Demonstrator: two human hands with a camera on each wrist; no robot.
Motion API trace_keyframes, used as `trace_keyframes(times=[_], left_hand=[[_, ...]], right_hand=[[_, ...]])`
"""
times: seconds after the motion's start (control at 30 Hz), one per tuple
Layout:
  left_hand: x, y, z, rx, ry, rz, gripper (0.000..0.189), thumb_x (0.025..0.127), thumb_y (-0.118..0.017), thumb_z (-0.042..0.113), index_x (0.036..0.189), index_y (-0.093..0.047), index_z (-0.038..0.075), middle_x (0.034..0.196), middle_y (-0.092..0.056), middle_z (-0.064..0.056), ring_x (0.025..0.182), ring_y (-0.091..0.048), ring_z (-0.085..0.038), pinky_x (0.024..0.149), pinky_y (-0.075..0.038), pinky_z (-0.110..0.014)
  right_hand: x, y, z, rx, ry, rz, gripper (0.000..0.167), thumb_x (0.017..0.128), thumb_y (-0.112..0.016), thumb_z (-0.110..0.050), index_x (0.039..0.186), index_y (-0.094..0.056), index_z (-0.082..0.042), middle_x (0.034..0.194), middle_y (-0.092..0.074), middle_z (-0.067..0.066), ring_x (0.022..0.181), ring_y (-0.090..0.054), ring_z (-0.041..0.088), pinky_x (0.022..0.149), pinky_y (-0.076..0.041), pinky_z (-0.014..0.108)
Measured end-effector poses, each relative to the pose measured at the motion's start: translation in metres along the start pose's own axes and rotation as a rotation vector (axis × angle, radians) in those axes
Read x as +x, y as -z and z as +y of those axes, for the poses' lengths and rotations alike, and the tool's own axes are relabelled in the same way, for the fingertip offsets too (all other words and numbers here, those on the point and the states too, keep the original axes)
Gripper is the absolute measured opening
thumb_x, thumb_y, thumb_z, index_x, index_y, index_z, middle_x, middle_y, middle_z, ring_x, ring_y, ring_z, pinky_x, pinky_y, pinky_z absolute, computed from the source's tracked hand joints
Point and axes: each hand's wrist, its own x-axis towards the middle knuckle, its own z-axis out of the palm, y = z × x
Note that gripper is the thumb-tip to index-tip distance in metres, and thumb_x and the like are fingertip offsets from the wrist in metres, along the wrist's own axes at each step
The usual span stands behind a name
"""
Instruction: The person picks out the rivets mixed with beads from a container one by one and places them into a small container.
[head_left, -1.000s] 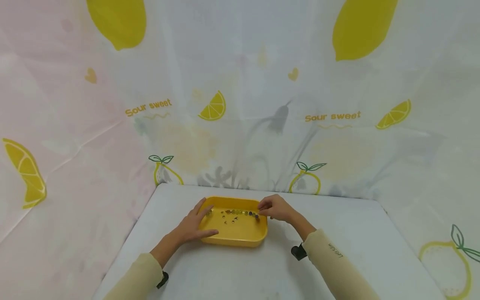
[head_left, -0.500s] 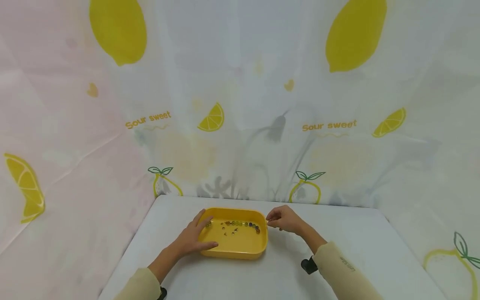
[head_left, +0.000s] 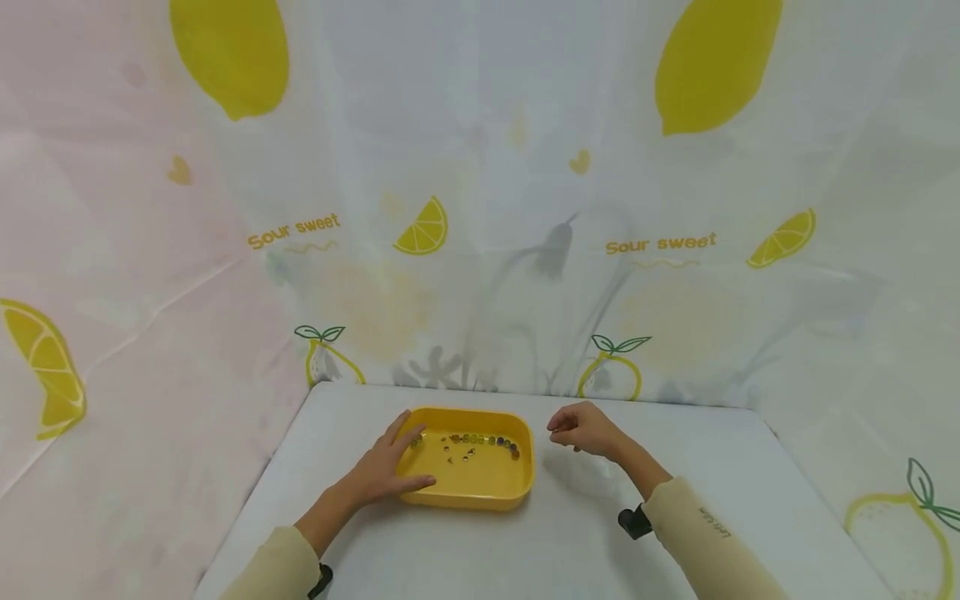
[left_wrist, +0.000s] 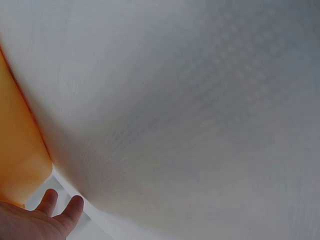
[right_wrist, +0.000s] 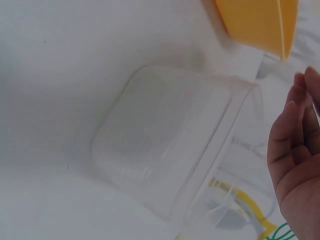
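Note:
My left hand rests spread over the left end of a yellow tray, fingers at the far rim and thumb over the near one. Along the tray's far side runs a curved row of small glassy balls in yellow-green, blue and amber; several tinier shiny bits lie near the middle. Right of the tray, my right hand is raised with thumb and fingertips pinched together on a small, mostly hidden thing. Below it a clear plastic container stands on the table; in the head view it shows only faintly.
A white-covered table carries the tray and the clear container. Behind and beside it hangs a pale cloth printed with lemons. Each wrist has a small black camera strapped on.
My right hand has moved from the tray's far right corner to the right, over the clear container. The left hand stays on the tray. The head view tilts slightly.

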Motion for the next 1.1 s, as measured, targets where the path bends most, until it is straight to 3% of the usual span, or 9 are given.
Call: trace_keyframes(times=[0.13, 0.47, 0.9, 1.1], left_hand=[[-0.001, -0.002, 0.001, -0.001, 0.004, -0.011, 0.095, 0.078, -0.069, 0.067, 0.154, -0.036, 0.019, 0.166, -0.011, -0.014, 0.144, -0.031, -0.046, 0.106, -0.036, -0.066], [0.003, -0.003, 0.004, -0.016, 0.001, -0.018, 0.095, 0.079, -0.070, 0.064, 0.154, -0.036, 0.017, 0.166, -0.009, -0.014, 0.146, -0.026, -0.046, 0.109, -0.033, -0.066], [0.005, 0.002, -0.003, -0.027, 0.005, -0.018, 0.095, 0.080, -0.069, 0.064, 0.154, -0.036, 0.015, 0.166, -0.006, -0.016, 0.148, -0.021, -0.046, 0.112, -0.029, -0.066], [0.005, 0.000, -0.001, -0.042, 0.016, -0.030, 0.095, 0.079, -0.070, 0.064, 0.154, -0.035, 0.016, 0.166, -0.004, -0.015, 0.148, -0.020, -0.047, 0.112, -0.028, -0.066]], right_hand=[[-0.008, 0.006, 0.005, 0.001, -0.006, 0.009, 0.019, 0.089, -0.070, -0.008, 0.104, -0.069, 0.003, 0.086, -0.071, 0.005, 0.081, -0.063, 0.034, 0.062, -0.053, 0.030], [-0.027, 0.025, 0.019, -0.032, -0.026, 0.075, 0.023, 0.090, -0.070, -0.010, 0.106, -0.068, 0.005, 0.087, -0.071, 0.007, 0.074, -0.060, 0.015, 0.061, -0.052, 0.028], [-0.034, 0.037, 0.027, -0.009, -0.052, 0.103, 0.023, 0.090, -0.070, -0.008, 0.107, -0.067, 0.007, 0.088, -0.072, 0.011, 0.076, -0.061, 0.019, 0.062, -0.051, 0.030], [-0.042, 0.039, 0.029, -0.005, -0.104, 0.112, 0.023, 0.091, -0.069, -0.008, 0.108, -0.067, 0.007, 0.088, -0.071, 0.008, 0.076, -0.060, 0.018, 0.064, -0.051, 0.030]])
